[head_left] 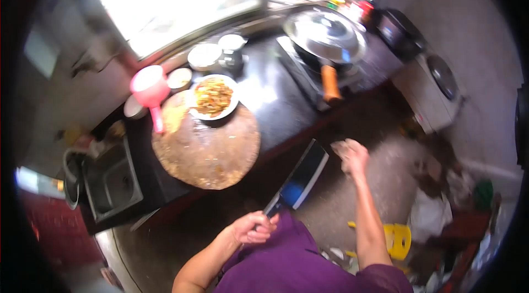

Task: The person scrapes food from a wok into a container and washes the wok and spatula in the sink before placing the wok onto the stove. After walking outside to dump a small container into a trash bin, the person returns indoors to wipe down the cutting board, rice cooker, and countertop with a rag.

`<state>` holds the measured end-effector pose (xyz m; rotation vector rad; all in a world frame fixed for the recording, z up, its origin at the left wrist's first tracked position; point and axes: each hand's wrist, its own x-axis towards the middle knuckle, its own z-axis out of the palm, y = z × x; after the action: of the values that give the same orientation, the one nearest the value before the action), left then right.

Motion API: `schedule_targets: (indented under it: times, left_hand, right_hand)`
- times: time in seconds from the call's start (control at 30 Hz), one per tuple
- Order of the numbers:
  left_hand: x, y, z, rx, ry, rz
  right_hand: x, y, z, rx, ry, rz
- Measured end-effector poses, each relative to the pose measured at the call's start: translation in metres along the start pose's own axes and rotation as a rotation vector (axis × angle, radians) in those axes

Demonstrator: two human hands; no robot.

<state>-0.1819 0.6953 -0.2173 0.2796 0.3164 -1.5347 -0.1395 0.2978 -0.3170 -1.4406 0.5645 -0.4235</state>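
My left hand (254,227) is wrapped round the handle of a cleaver (303,176), whose broad blade points up and away, in front of the counter. Out to the right, my right hand (352,156) is raised over the floor, its fingers partly bent and blurred; whether it holds anything is unclear. A round wooden chopping board (209,147) lies on the counter to the left, with bits of food on it. At the board's far edge stands a white bowl (214,97) full of chopped food.
A pink ladle (150,88), small bowls (204,56) and a sink (113,183) are around the board. A lidded pan (325,34) with a wooden handle sits on the stove. A yellow stool (398,239) stands on the floor at the right.
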Motion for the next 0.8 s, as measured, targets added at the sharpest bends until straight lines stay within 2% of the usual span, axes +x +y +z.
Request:
schedule_targets:
  times: [0.07, 0.1, 0.2, 0.27, 0.33, 0.4, 0.47, 0.53, 0.57, 0.6, 0.63, 0.67, 0.8]
  left_hand:
    - [-0.027, -0.013, 0.009, 0.261, 0.246, 0.242]
    - [-0.041, -0.018, 0.014, 0.328, 0.357, 0.378]
    - [-0.076, -0.026, 0.010, 0.558, 0.765, 0.765]
    - [-0.097, -0.027, -0.018, 0.648, 1.068, 0.932]
    - [-0.113, -0.016, -0.037, 0.910, 1.394, 1.193]
    - [-0.137, -0.002, -0.051, 1.025, 1.715, 1.006]
    - [-0.150, 0.014, -0.074, 1.070, 1.797, 0.916]
    - [-0.155, 0.033, -0.086, 1.139, 1.924, 0.797]
    - [-0.157, 0.044, -0.084, 1.118, 1.871, 0.765]
    - [-0.156, 0.057, -0.094, 1.182, 1.907, 0.713]
    - [-0.154, 0.070, -0.101, 1.213, 1.913, 0.732]
    - [-0.154, 0.084, -0.107, 1.250, 1.918, 0.748]
    - [-0.150, 0.131, -0.123, 1.276, 1.933, 0.711]
  right_hand:
    - [-0.002, 0.003, -0.018, -0.632, 0.080, -0.288]
    - [-0.011, -0.006, -0.003, -0.534, 0.045, -0.251]
    - [-0.038, -0.032, 0.062, -0.500, -0.055, -0.239]
    - [-0.056, -0.050, 0.113, -0.519, -0.103, -0.381]
    - [-0.069, -0.065, 0.162, -0.464, -0.147, -0.369]
    - [-0.069, -0.062, 0.208, -0.469, -0.256, -0.445]
    - [-0.071, -0.056, 0.259, -0.629, -0.336, -0.406]
    - [-0.070, -0.023, 0.309, -0.876, -0.351, -0.520]
    - [-0.079, -0.012, 0.331, -0.945, -0.346, -0.629]
    - [-0.089, -0.001, 0.349, -1.017, -0.338, -0.740]
    - [-0.095, 0.018, 0.358, -0.960, -0.336, -0.934]
    - [-0.115, 0.019, 0.362, -0.989, -0.471, -0.721]
    - [-0.143, -0.014, 0.327, -0.963, -0.781, -0.689]
